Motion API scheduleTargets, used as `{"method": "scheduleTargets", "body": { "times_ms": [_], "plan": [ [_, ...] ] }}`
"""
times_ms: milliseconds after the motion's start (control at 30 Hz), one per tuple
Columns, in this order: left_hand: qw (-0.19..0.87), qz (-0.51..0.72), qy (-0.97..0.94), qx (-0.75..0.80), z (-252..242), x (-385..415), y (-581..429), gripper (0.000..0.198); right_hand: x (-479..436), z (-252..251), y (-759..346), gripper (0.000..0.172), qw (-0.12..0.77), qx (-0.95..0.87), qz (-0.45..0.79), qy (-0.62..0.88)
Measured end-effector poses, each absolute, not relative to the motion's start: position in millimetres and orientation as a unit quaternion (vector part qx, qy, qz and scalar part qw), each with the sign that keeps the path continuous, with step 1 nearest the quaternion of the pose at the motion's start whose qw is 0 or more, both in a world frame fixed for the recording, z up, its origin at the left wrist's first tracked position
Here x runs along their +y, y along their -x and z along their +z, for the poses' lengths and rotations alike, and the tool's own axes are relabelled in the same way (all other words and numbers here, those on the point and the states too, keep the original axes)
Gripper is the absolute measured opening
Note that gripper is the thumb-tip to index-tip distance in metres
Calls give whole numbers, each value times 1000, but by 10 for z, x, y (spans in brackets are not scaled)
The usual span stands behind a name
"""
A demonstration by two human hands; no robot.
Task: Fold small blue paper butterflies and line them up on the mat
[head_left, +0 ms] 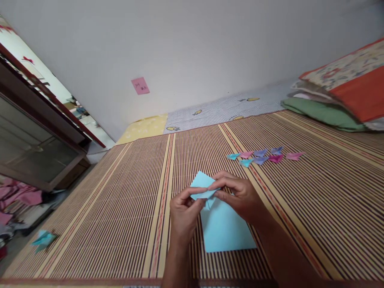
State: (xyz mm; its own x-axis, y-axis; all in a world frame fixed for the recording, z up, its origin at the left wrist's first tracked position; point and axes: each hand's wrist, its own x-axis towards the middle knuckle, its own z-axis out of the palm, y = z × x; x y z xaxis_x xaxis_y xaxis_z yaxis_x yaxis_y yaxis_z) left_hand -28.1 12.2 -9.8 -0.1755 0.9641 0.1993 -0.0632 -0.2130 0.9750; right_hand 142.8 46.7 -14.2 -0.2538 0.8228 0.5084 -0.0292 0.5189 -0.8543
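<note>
A light blue folded paper piece [201, 183] is held up between both hands over the striped bamboo mat [120, 208]. My left hand [183, 214] pinches its lower left edge with fingers closed. My right hand [237, 195] pinches its right side, forefinger stretched along the fold. Beneath the hands lies a flat light blue paper sheet [223, 230] on the mat.
Several small folded paper pieces [264, 156] in blue, pink and purple lie in a row beyond my right hand. Stacked pillows [345, 96] sit at the far right. A teal paper scrap [44, 239] lies at the mat's left edge. A cabinet [33, 148] stands left; a pink note [140, 85] sticks on the wall.
</note>
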Motion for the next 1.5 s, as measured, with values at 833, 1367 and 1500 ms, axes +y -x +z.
{"method": "scheduleTargets", "body": {
  "times_ms": [833,1367,1500],
  "plan": [
    [399,621,-488,465,-152,147,273,16,505,-268,-1354,17,545,-626,459,316],
    [448,632,-412,479,-209,180,296,23,493,-306,-1293,21,518,-591,512,346],
    [425,635,-403,503,-234,173,290,22,474,-295,-1261,21,519,-585,499,372]
  ]
}}
